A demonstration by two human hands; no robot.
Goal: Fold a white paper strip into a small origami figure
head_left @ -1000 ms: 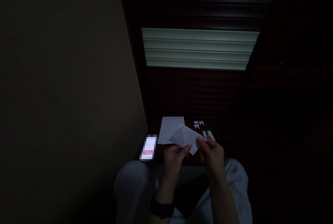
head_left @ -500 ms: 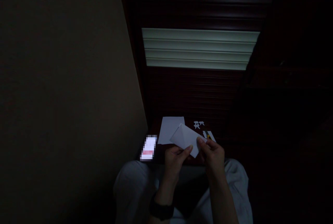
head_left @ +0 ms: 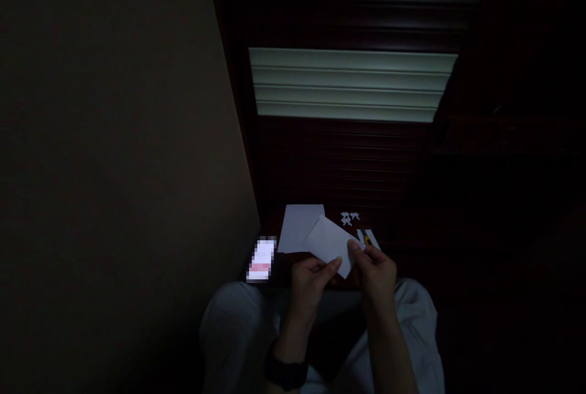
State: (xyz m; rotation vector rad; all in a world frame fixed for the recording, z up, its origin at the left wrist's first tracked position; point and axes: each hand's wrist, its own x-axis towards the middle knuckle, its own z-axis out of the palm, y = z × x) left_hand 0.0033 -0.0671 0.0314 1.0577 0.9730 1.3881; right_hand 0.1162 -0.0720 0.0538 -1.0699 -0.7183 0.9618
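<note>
In dim light, my left hand [head_left: 311, 281] and my right hand [head_left: 376, 275] both pinch a folded white piece of paper [head_left: 330, 239] above my lap. The left thumb and fingers grip its lower edge; the right fingers grip its right corner. A dark watch band sits on my left wrist [head_left: 286, 371]. Behind the folded piece, a flat white sheet [head_left: 297, 223] lies on the dark wooden surface [head_left: 403, 241].
Small white paper cut-outs [head_left: 349, 218] lie past the folded piece. A small item with a yellow part [head_left: 366, 238] sits just beyond my right hand. A blurred-out rectangle [head_left: 261, 259] rests at the left. A beige wall [head_left: 114, 168] stands left; a lit slatted panel [head_left: 350, 84] lies ahead.
The folded paper has shifted slightly to the right and flattened between my fingers; both hands have stayed almost in place.
</note>
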